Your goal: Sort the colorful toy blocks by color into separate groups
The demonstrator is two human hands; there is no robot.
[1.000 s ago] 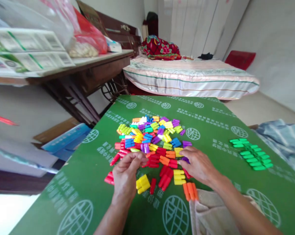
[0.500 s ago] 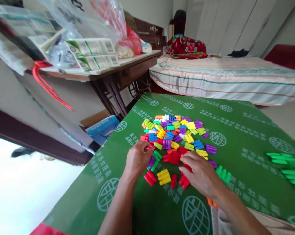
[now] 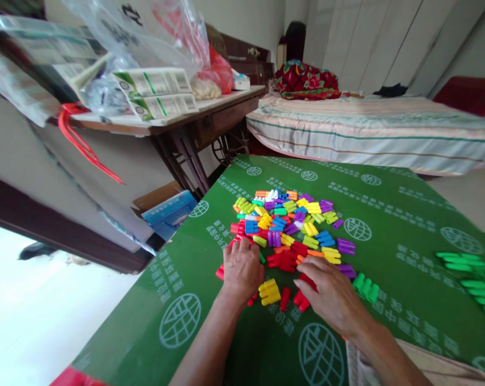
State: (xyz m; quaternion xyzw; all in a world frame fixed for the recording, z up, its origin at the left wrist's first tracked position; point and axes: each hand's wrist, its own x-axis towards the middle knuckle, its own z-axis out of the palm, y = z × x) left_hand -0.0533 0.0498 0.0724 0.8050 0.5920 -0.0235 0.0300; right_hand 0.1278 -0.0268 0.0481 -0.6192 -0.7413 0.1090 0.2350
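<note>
Toy plastic building pieces, joined tubes in several colours, lie in a loose heap (image 3: 281,208) on a green table (image 3: 371,203). My left hand (image 3: 242,271) is palm down over pieces at the heap's near left, fingers stretched forward beside a red piece (image 3: 235,228); its thumb and whatever lies beneath are hidden. My right hand (image 3: 331,284) hovers low at the near right, thumb and fingers apart around a red piece (image 3: 302,300). Between the hands lie a yellow piece (image 3: 269,292), a small red piece (image 3: 285,298) and a larger red piece (image 3: 281,261).
Green pieces (image 3: 474,279) lie apart at the right, and a green block (image 3: 366,288) sits beside my right hand. Light cloth (image 3: 427,359) is at the near right edge. A desk (image 3: 166,126) with boxes and bags stands left; a bed (image 3: 367,126) is behind.
My left hand has moved right and turned palm down, now covering the purple and green pieces. A red piece shows at its left side. My right hand has barely moved.
</note>
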